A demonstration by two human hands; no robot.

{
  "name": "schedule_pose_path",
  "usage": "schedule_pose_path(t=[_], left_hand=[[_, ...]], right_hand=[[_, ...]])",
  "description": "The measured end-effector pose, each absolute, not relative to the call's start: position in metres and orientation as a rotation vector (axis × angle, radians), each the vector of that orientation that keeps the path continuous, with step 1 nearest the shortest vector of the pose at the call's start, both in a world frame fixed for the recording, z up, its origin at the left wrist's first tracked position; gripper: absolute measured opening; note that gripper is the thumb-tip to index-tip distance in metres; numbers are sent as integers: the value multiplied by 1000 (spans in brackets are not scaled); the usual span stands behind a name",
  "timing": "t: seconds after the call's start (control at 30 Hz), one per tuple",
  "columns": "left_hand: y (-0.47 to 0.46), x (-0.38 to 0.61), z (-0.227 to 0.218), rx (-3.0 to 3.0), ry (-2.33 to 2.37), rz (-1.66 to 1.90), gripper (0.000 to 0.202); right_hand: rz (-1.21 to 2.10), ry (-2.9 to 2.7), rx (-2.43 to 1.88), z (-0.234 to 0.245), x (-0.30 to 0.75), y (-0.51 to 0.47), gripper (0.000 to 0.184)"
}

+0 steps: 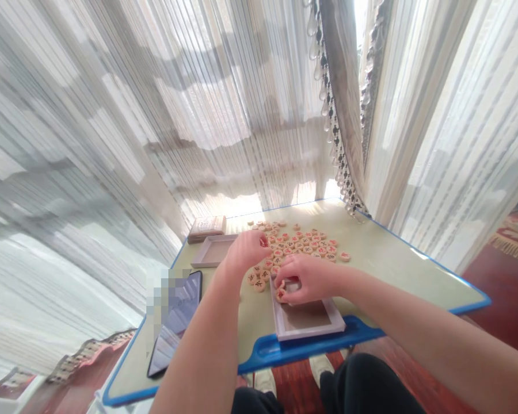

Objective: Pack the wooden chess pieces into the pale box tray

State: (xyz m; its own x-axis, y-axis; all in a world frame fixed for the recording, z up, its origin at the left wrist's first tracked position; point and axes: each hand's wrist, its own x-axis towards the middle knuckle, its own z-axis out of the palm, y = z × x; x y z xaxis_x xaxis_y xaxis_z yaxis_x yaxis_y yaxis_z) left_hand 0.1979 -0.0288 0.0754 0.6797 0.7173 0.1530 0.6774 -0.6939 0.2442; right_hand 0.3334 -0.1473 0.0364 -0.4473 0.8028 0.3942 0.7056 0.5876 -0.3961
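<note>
Around you: 1 smartphone (179, 322), 1 far tray (211, 252), loose xiangqi pieces (305, 248). Your left hand (250, 248) pinches 1 red-marked piece (263, 241); your right hand (305, 278), 1 disc (280, 295) over 1 near tray (313, 317).

Bright daylight through sheer curtains (224, 109); glare behind table (388, 264); slight haze; edges stretched; pixelated patch lower left.

The person's bare left forearm (207, 333) slants up from the bottom edge, and its bare left hand (247, 248) bends rightward near the centre of the frame, back uppermost, fingers curled. The bare right forearm (414, 325) reaches in from the lower right edge; the bare right hand (304, 277) sits lower, palm downward, thumb and fingers arched into a pinch toward the left.
</note>
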Motion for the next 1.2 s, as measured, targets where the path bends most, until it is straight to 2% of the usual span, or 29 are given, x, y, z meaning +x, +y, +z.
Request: schedule_pose_path(t=[0.13, 0.3, 0.4, 0.57, 0.7, 0.93, 1.2], left_hand=[[-27, 203, 72, 2543, 802, 432, 20], [-26, 208, 63, 2094, 717, 424, 21], [-25, 208, 61, 1937, 679, 411, 30], [-28, 203, 67, 1803, 578, 358, 37], [-33, 199, 74, 1751, 543, 263, 39], [-33, 197, 75, 1700, 587, 275, 70], [-26, 193, 76, 1785, 569, 149, 72]], right_hand=[[97, -1948, -1342, 36, 341, -138, 11], [-33, -1705, -1388, 29, 354, -127, 9], [-36, -1644, -1414, 26, 359, -122, 9], [-7, -1657, -1440, 25, 363, -120, 20], [13, -1737, -1368, 25, 362, -122, 22], [16, -1750, -1397, 26, 362, -122, 18], [33, -1801, -1328, 30, 359, -125, 18]])
